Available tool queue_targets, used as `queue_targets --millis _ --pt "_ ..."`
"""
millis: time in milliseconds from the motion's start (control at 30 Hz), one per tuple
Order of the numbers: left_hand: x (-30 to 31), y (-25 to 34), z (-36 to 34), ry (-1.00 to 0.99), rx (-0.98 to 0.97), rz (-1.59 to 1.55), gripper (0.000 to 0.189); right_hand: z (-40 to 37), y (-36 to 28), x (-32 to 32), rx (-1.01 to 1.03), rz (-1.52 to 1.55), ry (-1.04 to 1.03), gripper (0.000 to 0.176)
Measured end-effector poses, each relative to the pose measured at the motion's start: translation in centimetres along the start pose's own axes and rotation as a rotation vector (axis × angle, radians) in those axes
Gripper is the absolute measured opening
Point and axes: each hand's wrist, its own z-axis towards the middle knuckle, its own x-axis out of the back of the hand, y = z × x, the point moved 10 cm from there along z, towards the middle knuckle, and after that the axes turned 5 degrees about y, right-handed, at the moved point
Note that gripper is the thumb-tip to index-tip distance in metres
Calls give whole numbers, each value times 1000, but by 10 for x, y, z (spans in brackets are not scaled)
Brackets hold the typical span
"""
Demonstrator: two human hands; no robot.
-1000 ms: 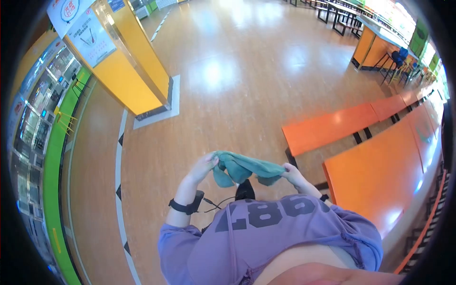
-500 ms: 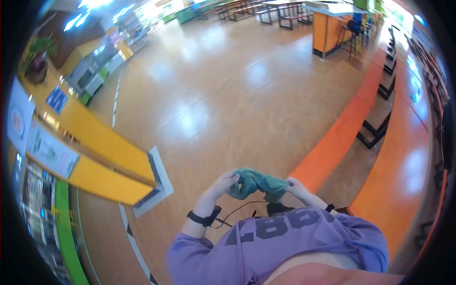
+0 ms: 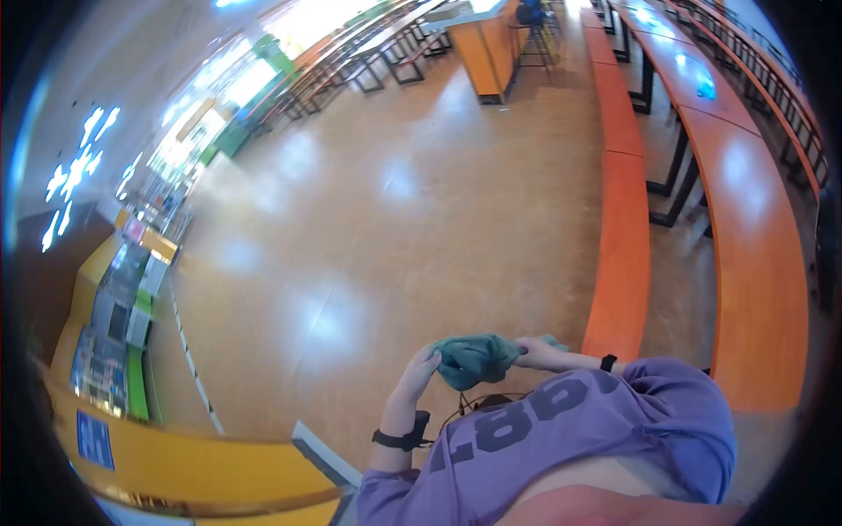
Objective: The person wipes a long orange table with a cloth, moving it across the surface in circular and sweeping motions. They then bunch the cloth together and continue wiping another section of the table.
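A green cloth (image 3: 478,361), bunched and sagging in the middle, hangs between my two hands in front of my body. My left hand (image 3: 424,361) is closed on its left end. On the other side my right hand (image 3: 537,353) grips the cloth near its right end, and a small piece sticks out beyond the hand. Black bands circle both wrists, and a dark cable hangs below the cloth near the left wrist.
To the right run a long orange bench (image 3: 619,254) and an orange table (image 3: 754,263) on black legs. A yellow counter (image 3: 210,465) with a grey-edged end stands at lower left. Ahead are an orange island counter (image 3: 484,57) and a shiny brown floor (image 3: 377,254).
The view has turned, so the bench and table stand more upright and the yellow counter sits lower. The cloth is more bunched, with my right hand farther in from its end.
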Motion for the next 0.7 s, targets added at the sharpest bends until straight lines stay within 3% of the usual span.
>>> queue_targets --millis 33,133,233,300,400,467,633,700 --pt "12 1 17 -13 4 33 38 19 -1 -5 53 36 -3 18" --pt "41 12 70 -106 18 69 36 73 29 -20 -114 198 -127 24" --pt "87 -4 146 -204 92 156 35 128 48 -4 -95 290 19 25" --pt "96 19 188 -291 44 204 34 168 67 4 -161 342 98 25" --pt "102 52 251 -393 46 307 33 202 17 35 -182 357 216 23" --pt "99 67 293 -475 39 303 32 225 -19 55 -140 363 253 22" --pt "56 113 383 -671 -144 232 35 280 -25 98 -84 610 422 20" --pt "33 106 422 -760 -96 250 36 289 -15 129 -72 610 494 18"
